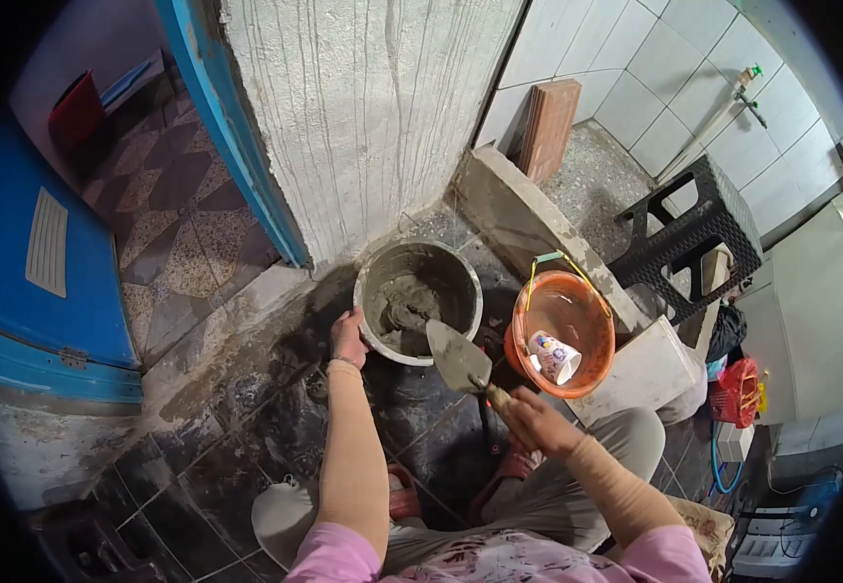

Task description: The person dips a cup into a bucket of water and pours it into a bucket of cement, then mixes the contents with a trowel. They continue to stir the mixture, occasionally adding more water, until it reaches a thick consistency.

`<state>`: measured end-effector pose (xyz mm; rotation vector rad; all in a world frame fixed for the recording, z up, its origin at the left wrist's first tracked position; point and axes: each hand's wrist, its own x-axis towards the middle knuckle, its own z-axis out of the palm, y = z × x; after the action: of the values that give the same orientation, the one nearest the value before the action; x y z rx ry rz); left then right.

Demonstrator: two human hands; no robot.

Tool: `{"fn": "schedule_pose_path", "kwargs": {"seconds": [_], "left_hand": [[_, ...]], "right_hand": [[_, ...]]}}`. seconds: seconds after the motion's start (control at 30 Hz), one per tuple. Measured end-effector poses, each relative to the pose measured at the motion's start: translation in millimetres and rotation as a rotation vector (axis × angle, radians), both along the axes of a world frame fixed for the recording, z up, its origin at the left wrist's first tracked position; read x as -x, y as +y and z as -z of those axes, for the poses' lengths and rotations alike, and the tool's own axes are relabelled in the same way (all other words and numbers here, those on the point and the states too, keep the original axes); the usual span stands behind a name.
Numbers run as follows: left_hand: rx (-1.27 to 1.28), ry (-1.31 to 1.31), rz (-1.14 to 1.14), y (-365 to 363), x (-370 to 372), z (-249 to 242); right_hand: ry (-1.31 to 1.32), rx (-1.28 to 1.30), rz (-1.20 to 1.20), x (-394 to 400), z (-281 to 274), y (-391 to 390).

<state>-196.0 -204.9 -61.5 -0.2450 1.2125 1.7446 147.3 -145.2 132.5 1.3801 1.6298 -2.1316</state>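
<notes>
My left hand (348, 338) grips the near-left rim of a round grey bucket (363, 335) standing on the floor. Wet grey mortar (405, 306) lies in the bottom of it, heaped toward the middle. In my right hand (546, 425) is the wooden handle of a trowel (459, 360), its fingers wrapped round it. The trowel's blade is smeared with grey mortar, and its tip points up and left at the bucket's near-right rim. Right of the trowel stands an orange bucket (587, 380) with a yellow handle, holding a patterned paper cup (553, 358).
A rough plastered wall (363, 117) rises behind the grey bucket. To the left are a blue door (43, 243) and its frame. A low cement curb (548, 219) runs at right, with a black plastic stool (693, 238) and brown tiles (549, 129) beyond. Dark tiles (218, 486) cover the floor.
</notes>
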Motion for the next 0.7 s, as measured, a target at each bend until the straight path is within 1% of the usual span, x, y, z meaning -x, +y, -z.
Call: {"fn": "schedule_pose_path", "kwargs": {"seconds": [0.07,0.1,0.13,0.2,0.3,0.4,0.43,0.5,0.6,0.63,0.67,0.7], "left_hand": [[-0.03,-0.001,0.013,1,5,15],[-0.043,-0.002,0.022,2,6,25],[-0.015,-0.002,0.0,2,3,25],[0.038,0.004,-0.049,4,1,16],[0.058,-0.001,0.001,0,-5,-18],[-0.019,0.02,0.073,-2,-3,-8],[-0.059,0.026,0.098,-2,0,3],[-0.027,0.044,0.078,-3,-4,-5],[0.008,0.057,0.032,-1,-11,-19],[0.003,0.055,0.033,-1,-11,-16],[0.003,0.051,0.031,-2,-9,-8],[0.115,0.122,0.027,3,-1,30]], "right_hand": [[-0.072,0.023,0.031,-15,-11,-14],[-0.005,0.049,0.036,-26,-10,-15],[-0.024,0.078,0.052,-30,-15,-14],[-0.058,0.131,0.077,-32,-39,-11],[-0.088,0.078,0.066,-30,-76,3],[-0.129,-0.249,-0.092,-20,-84,23],[-0.077,-0.561,-0.218,-13,-80,31],[0.035,-1.194,-0.461,7,-63,55],[-0.216,-1.374,-0.947,48,-59,92],[-0.219,-1.381,-1.011,62,-67,101],[-0.22,-1.384,-1.078,77,-77,107],[-0.218,-1.382,-1.146,91,-88,109]]}}
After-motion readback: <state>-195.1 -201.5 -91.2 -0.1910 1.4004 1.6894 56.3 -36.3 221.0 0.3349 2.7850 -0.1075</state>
